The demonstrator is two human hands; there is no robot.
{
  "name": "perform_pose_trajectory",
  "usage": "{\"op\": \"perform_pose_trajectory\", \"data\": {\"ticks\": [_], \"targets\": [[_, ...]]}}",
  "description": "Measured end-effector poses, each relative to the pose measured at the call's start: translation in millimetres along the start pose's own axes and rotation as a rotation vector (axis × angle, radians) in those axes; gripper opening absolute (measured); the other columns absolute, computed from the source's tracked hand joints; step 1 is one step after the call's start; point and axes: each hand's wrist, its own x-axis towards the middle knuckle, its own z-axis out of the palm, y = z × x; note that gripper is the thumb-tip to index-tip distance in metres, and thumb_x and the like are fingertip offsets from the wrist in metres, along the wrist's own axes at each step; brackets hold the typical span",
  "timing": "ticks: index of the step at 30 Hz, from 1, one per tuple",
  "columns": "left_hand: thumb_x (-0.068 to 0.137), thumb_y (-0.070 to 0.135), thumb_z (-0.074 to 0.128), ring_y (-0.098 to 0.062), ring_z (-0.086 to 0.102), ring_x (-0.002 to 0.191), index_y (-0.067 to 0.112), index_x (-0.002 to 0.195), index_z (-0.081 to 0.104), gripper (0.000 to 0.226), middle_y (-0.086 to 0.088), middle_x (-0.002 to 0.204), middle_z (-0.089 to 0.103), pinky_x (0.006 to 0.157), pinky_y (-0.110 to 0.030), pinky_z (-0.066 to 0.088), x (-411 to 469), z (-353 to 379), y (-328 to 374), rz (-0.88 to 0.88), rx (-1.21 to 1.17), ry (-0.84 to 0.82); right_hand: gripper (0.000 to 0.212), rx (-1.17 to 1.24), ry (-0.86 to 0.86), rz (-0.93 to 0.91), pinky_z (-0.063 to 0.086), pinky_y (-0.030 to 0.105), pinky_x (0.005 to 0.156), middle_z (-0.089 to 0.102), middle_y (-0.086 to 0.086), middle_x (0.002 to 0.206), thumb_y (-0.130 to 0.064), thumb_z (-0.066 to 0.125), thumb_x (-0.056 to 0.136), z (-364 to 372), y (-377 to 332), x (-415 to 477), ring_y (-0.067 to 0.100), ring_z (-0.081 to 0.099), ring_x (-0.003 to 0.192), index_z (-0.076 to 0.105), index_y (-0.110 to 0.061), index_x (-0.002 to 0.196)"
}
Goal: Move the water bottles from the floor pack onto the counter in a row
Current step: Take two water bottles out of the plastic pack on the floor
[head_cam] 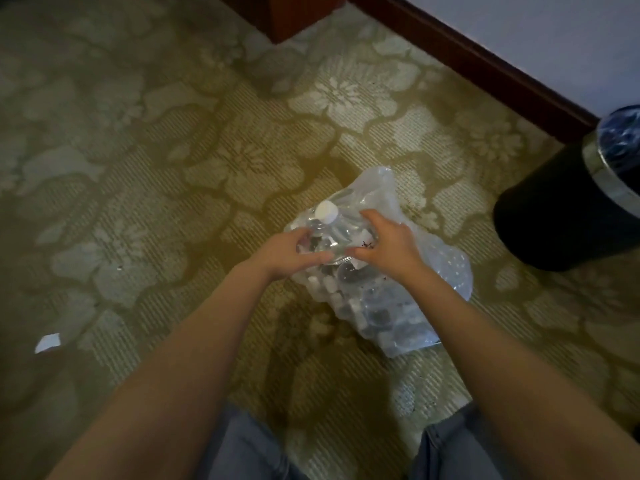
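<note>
A clear plastic-wrapped pack of water bottles [398, 306] lies on the patterned carpet, its wrap torn open at the far end. One clear bottle with a white cap [327, 220] sticks up out of the pack. My left hand [287, 252] grips this bottle from the left. My right hand [384, 242] presses on it and the wrap from the right. Several white caps of other bottles show through the plastic below my hands. No counter is in view.
A black waste bin with a metal rim [568, 209] stands at the right by the dark wooden skirting board [467, 53]. A wooden furniture leg [298, 19] is at the top. A white paper scrap [48, 342] lies on the carpet at left.
</note>
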Motion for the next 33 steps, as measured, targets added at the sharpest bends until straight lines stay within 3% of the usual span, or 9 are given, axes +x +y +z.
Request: {"op": "perform_pose_trajectory", "data": {"ticks": [4,8,11,15,20,23,25,28,33], "targets": [[0.060,0.058,0.077,-0.010,0.061,0.110,0.019,0.125,0.056,0.079,0.003,0.121,0.064,0.098,-0.037,0.049,4,5,30,0.156,-0.439,0.146,0.069,0.298,-0.055,-0.063,0.053,0.039,0.086,0.066,-0.007,0.111,-0.044,0.081,0.069,1,-19,-8,0.017,0.065,0.096,0.048,-0.028,0.127],[0.060,0.068,0.074,-0.024,0.059,0.115,0.016,0.119,0.057,0.080,-0.012,0.125,0.058,0.098,-0.048,0.049,17,7,36,0.160,-0.476,0.310,0.069,0.447,-0.011,-0.046,0.053,0.031,0.078,0.066,-0.009,0.108,-0.047,0.081,0.066,2,-26,-5,0.010,0.065,0.090,0.049,-0.026,0.124],[0.071,0.044,0.071,-0.014,0.061,0.105,0.011,0.112,0.060,0.054,-0.008,0.117,0.062,0.090,-0.029,0.050,11,5,51,0.195,-0.579,0.465,0.073,0.436,0.008,-0.044,0.051,0.029,0.075,0.065,-0.009,0.104,-0.051,0.079,0.065,5,-32,-5,0.010,0.064,0.085,0.047,-0.024,0.125],[0.083,0.019,0.065,0.012,0.062,0.084,0.004,0.105,0.066,0.027,0.009,0.097,0.066,0.074,-0.007,0.048,7,-1,50,0.244,-0.649,0.509,0.078,0.430,-0.077,-0.070,0.049,0.030,0.085,0.062,-0.005,0.120,-0.046,0.079,0.069,10,-36,-3,0.014,0.060,0.104,0.042,-0.022,0.133],[0.081,0.015,0.066,-0.008,0.064,0.074,0.012,0.082,0.065,0.003,0.001,0.079,0.066,0.071,-0.027,0.055,-4,-33,43,0.187,-0.829,0.621,0.044,-0.068,-0.097,-0.208,0.044,0.032,0.092,0.062,0.004,0.125,-0.027,0.065,0.086,11,-13,0,0.023,0.057,0.114,0.055,-0.016,0.128],[0.068,0.025,0.066,-0.025,0.062,0.078,0.012,0.080,0.061,0.019,-0.008,0.079,0.062,0.076,-0.043,0.056,-6,-49,31,0.151,-0.920,0.630,0.032,-0.452,-0.164,-0.265,0.045,0.034,0.086,0.063,0.010,0.115,-0.016,0.056,0.087,20,-5,2,0.028,0.057,0.106,0.061,-0.012,0.118],[0.067,0.024,0.068,-0.025,0.061,0.078,0.009,0.083,0.061,0.023,-0.009,0.080,0.061,0.073,-0.039,0.057,-8,-46,24,0.132,-0.907,0.589,0.035,-0.469,-0.308,-0.280,0.047,0.034,0.089,0.060,0.011,0.121,-0.013,0.057,0.087,31,-4,-1,0.028,0.056,0.110,0.060,-0.015,0.122],[0.083,0.011,0.065,-0.011,0.059,0.070,0.004,0.092,0.060,0.012,0.000,0.078,0.061,0.057,-0.016,0.051,-9,-36,16,0.086,-0.780,0.537,0.045,-0.515,-0.451,-0.324,0.042,0.036,0.097,0.053,0.011,0.134,-0.015,0.057,0.089,48,-5,-4,0.029,0.051,0.120,0.053,-0.020,0.133],[0.086,0.004,0.060,-0.009,0.057,0.065,0.001,0.094,0.059,0.008,-0.005,0.078,0.059,0.050,-0.010,0.047,-9,-25,13,0.064,-0.722,0.473,0.057,-0.786,-0.527,-0.369,0.031,0.045,0.107,0.039,0.001,0.148,-0.039,0.064,0.085,64,-5,6,0.028,0.032,0.136,0.045,-0.031,0.138]]}}
